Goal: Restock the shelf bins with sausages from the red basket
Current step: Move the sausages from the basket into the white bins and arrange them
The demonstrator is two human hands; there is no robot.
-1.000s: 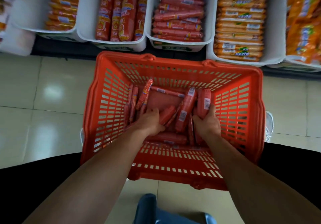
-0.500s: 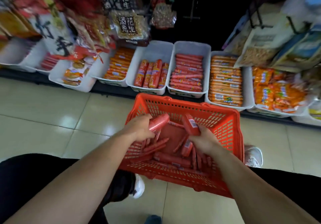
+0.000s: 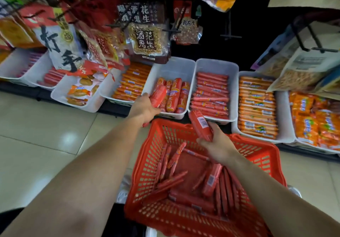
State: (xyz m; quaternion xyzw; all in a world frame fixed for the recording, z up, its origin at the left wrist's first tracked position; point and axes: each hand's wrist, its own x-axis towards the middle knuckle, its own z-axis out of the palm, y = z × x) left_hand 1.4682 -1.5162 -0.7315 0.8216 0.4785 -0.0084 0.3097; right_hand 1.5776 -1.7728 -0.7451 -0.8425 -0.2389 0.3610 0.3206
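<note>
The red basket (image 3: 145,163) stands on the floor in front of me with several thin and thick red sausages lying in it. My left hand (image 3: 142,109) grips a thick red sausage (image 3: 158,96) and holds it at the front left edge of a white bin (image 3: 173,67) that holds a few thick sausages upright in a row. My right hand (image 3: 217,144) holds another thick red sausage (image 3: 200,126), barcode up, over the basket's far rim.
A row of white bins lines the low shelf: thin red sausages (image 3: 211,95) to the right, orange-wrapped sausages (image 3: 257,106) beyond, another orange batch (image 3: 131,85) to the left. Snack bags (image 3: 145,39) hang on hooks above. Beige floor tiles (image 3: 36,135) spread left.
Both hands have lifted out of the basket, each with a thick sausage. The left hand has reached forward to the bin; the right has risen over the basket's far rim. The view tilted up.
</note>
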